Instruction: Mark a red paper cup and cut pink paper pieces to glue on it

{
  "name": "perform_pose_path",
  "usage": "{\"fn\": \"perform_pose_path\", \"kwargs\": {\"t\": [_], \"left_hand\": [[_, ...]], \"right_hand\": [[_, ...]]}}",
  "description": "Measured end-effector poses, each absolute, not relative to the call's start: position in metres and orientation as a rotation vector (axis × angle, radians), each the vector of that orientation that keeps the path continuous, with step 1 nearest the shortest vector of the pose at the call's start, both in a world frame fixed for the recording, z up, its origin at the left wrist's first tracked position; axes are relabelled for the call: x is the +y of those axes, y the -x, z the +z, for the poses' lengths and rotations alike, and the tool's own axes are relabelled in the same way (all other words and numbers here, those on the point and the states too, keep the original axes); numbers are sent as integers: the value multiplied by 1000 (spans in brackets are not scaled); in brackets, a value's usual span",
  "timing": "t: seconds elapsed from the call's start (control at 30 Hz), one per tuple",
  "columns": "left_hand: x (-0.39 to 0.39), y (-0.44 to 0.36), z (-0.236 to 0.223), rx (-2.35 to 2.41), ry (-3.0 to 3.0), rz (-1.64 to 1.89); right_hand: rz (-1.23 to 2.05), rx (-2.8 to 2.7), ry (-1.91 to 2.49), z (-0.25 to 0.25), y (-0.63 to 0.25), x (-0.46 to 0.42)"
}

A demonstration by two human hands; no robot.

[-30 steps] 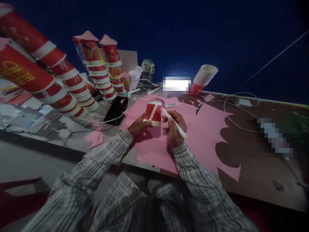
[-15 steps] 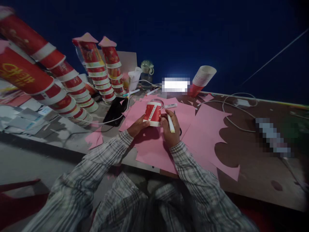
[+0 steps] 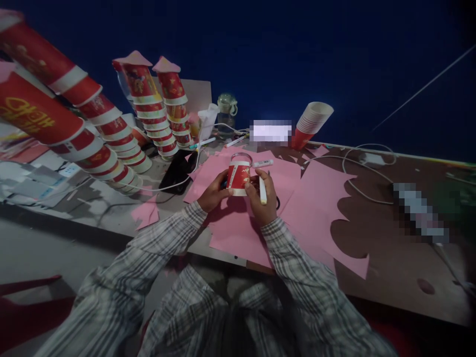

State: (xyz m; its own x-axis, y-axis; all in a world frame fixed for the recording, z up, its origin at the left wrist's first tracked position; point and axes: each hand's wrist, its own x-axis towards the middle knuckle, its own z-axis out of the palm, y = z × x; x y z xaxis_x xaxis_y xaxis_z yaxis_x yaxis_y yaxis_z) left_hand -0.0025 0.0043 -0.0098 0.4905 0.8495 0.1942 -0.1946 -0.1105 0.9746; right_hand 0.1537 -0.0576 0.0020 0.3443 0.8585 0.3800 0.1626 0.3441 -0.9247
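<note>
Between my hands is a red and white paper cup (image 3: 239, 176), upside down above pink paper (image 3: 241, 233). My left hand (image 3: 214, 192) is closed on the cup's left side, thumb near its lower edge. My right hand (image 3: 263, 201) touches the cup's right side with the thumb and also holds a white marker (image 3: 263, 190) slanting down along the fingers. Just behind the cup lie a roll of tape (image 3: 245, 157), partly hidden, and a white marker cap or pen (image 3: 263, 163). A dark ring-shaped handle (image 3: 277, 202) shows beside my right hand.
Tall towers of red and white cups with pink cone tops (image 3: 136, 58) stand at the left. A black phone (image 3: 180, 171) lies near them. At the back are a water bottle (image 3: 226, 115) and a stack of paper cups (image 3: 312, 124). A white cable (image 3: 345, 161) loops across the right.
The cup has turned in my hands, so its white label strip has shifted left and more gold pattern shows at the right. The marker in my right hand has tilted more upright.
</note>
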Motion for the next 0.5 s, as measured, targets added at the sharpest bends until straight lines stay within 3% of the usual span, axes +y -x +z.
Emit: {"fn": "perform_pose_path", "kwargs": {"t": [0.5], "left_hand": [[2, 1, -7, 656, -1326, 920]], "right_hand": [[496, -1206, 1183, -1, -153, -61]]}}
